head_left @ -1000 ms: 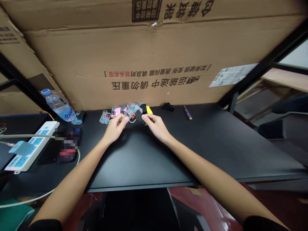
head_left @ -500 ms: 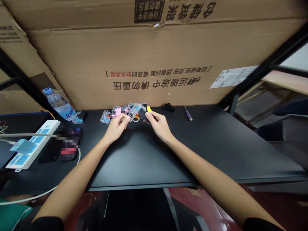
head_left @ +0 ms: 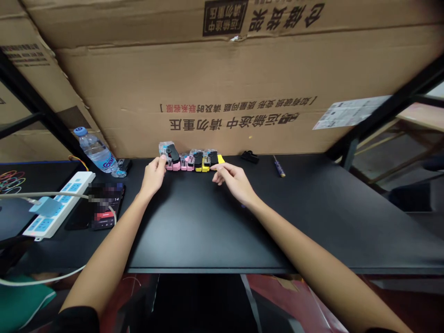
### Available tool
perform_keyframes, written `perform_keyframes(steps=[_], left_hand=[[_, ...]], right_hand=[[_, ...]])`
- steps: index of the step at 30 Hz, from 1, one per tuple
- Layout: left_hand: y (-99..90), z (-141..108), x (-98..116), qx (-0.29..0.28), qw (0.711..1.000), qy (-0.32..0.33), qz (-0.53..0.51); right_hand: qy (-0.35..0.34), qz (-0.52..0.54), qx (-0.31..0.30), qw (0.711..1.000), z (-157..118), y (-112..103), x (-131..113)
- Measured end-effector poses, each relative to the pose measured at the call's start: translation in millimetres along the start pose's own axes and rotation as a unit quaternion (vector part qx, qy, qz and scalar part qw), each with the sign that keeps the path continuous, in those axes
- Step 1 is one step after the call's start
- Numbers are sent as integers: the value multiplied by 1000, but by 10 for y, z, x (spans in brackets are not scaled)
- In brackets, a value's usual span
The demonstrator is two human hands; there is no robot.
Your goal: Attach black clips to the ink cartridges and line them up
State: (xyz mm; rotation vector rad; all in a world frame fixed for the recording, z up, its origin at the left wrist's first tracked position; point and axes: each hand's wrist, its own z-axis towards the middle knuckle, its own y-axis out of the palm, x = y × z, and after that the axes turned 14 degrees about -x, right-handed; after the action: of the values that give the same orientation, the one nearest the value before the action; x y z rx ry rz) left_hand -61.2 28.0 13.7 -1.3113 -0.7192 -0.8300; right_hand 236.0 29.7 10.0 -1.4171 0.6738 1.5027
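A row of small clear plastic pieces (head_left: 191, 161) with black, pink and yellow parts lies along the foot of the cardboard. My left hand (head_left: 154, 175) is at the left end, thumb and fingers closed at the edge of a clear, black and pink piece (head_left: 169, 152). That piece leans and reaches higher than its neighbours. At the right end, my right hand (head_left: 233, 179) has its index finger and thumb against a yellow-and-black piece (head_left: 214, 158), its other fingers curled below. The fingers partly cover both end pieces.
Right of the row lie a black clip-like part (head_left: 249, 157) and a screwdriver (head_left: 279, 166). On the left stand a water bottle (head_left: 95, 150), a white power strip (head_left: 60, 203) with cables, and a phone (head_left: 113, 203). Cardboard (head_left: 225, 74) walls the back of the black table (head_left: 215, 236).
My hands have moved apart, left hand leftward. The pieces that were bunched between them now show as a row. The whole view has shifted slightly.
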Motion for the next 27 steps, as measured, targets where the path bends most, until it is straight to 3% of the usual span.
perform_keyframes(steps=[4,7,12,15,18,21,25,27], left_hand=[[-23,-10,-17,5,996,-6,86],[-8,-23,21,-19,998,4,66],[207,-132,172,-152,982,62,-96],[378,-250,287,-212,967,96,-99],[440,-295,330,-244,960,96,-96],[360,-224,261,-206,970,91,-89],[152,-82,84,-66,997,38,-6],[81,-46,14,-38,998,12,42]], right_hand=[[-2,-30,-35,999,-31,66,-18],[5,-37,-49,998,-42,91,-38],[32,-11,-72,997,-62,154,-68],[36,-16,-114,993,-79,191,-71],[38,2,-118,992,-77,199,-48],[47,19,-105,993,-64,187,-16],[58,10,-120,991,-75,189,-2],[61,0,-137,989,-91,206,-10]])
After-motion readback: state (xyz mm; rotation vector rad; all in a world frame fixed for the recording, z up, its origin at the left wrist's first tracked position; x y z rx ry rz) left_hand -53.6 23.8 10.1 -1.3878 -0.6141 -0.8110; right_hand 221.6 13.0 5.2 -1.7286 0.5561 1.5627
